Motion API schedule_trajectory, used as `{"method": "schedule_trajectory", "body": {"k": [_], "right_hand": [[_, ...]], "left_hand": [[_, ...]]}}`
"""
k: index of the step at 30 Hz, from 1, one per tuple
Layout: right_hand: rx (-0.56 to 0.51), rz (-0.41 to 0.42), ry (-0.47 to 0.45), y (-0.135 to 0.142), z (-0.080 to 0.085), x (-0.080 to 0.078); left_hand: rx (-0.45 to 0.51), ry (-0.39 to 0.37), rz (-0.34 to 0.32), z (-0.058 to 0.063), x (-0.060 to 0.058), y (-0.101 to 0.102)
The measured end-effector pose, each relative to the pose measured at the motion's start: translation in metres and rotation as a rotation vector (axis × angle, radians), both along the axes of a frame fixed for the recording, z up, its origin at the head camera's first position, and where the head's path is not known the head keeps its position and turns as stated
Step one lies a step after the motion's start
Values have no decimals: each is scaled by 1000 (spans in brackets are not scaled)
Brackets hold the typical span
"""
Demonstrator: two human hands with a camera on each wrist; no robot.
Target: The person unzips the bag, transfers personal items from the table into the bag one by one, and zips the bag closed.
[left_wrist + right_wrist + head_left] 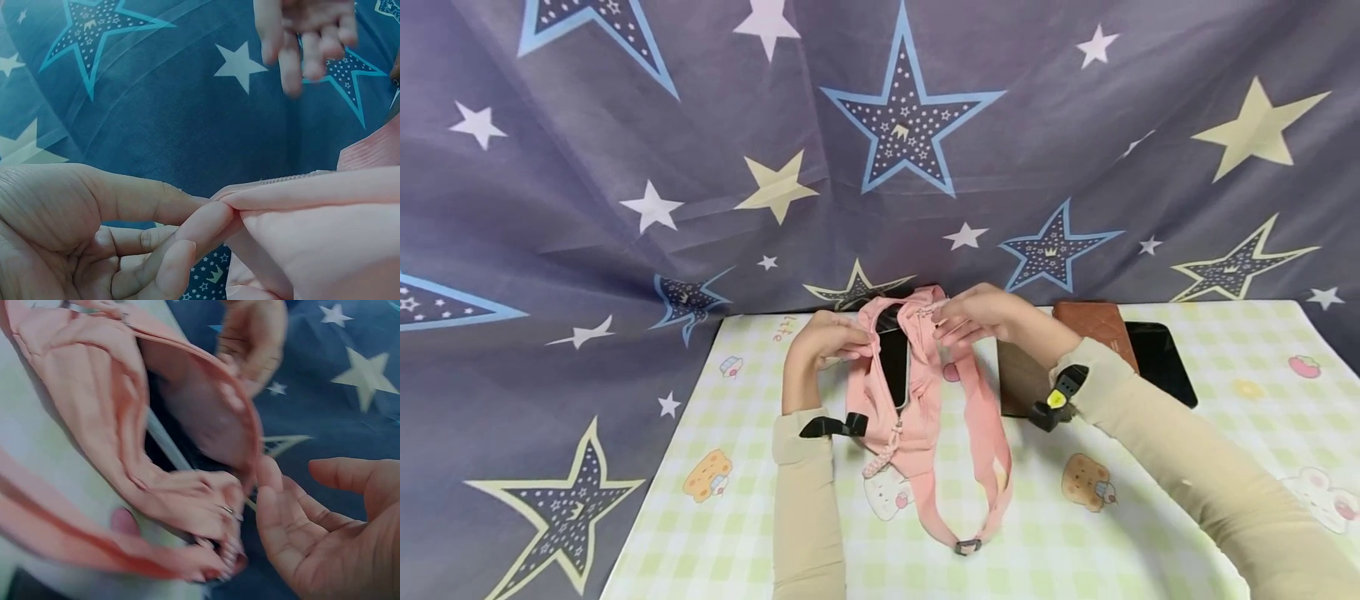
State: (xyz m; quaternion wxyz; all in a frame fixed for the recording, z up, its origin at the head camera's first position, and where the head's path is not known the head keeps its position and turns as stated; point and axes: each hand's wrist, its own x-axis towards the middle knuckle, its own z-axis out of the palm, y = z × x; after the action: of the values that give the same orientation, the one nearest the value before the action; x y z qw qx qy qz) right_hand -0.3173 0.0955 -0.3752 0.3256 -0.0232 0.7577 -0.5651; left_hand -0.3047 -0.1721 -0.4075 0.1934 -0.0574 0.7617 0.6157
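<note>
A pink sling bag (917, 433) lies unzipped on the table, and a dark-screened phone (893, 367) sits inside its opening. My left hand (831, 337) pinches the bag's left edge between thumb and fingers; the left wrist view shows the pinched pink fabric (325, 231) close up. Over the bag's far right side is my right hand (977, 315), its fingers loosely bent and holding nothing. In the right wrist view, the fingertips of that right hand (331, 525) are beside the bag's rim; whether they touch it I cannot tell. A braided zipper pull (883, 457) hangs at the near end.
The pink strap (981, 417) loops toward me, with a dark buckle (967, 547). Right of the bag lie a brown leather item (1097, 329), a black flat device (1167, 367) and a dark brown flat item (1021, 387), partly under my right arm. A star-patterned curtain (880, 225) hangs behind.
</note>
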Motion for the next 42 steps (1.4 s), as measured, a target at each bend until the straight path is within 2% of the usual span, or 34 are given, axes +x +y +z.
{"method": "schedule_trajectory", "body": {"k": [4, 9, 19, 23, 27, 29, 32, 36, 42], "right_hand": [[-23, -2, 22, 32, 17, 0], [-49, -57, 36, 77, 32, 1], [-11, -140, 15, 160, 41, 0], [40, -162, -14, 193, 36, -6], [153, -206, -51, 218, 25, -9], [218, -198, -68, 228, 20, -11], [288, -176, -105, 241, 13, -13], [329, -158, -147, 255, 2, -15], [387, -193, -161, 264, -10, -15]], "left_hand": [[-5, -4, -14, -2, 0, 0], [13, 1, -15, -3, -1, 1], [23, -9, -31, -2, -2, 1], [26, -10, -37, -1, -2, 2], [26, -11, -39, -2, -2, 4], [26, -6, -41, -2, -2, 4], [31, -1, -41, -2, -2, 4], [38, 1, -40, -2, -2, 4], [36, -6, -45, -3, -3, 4]]}}
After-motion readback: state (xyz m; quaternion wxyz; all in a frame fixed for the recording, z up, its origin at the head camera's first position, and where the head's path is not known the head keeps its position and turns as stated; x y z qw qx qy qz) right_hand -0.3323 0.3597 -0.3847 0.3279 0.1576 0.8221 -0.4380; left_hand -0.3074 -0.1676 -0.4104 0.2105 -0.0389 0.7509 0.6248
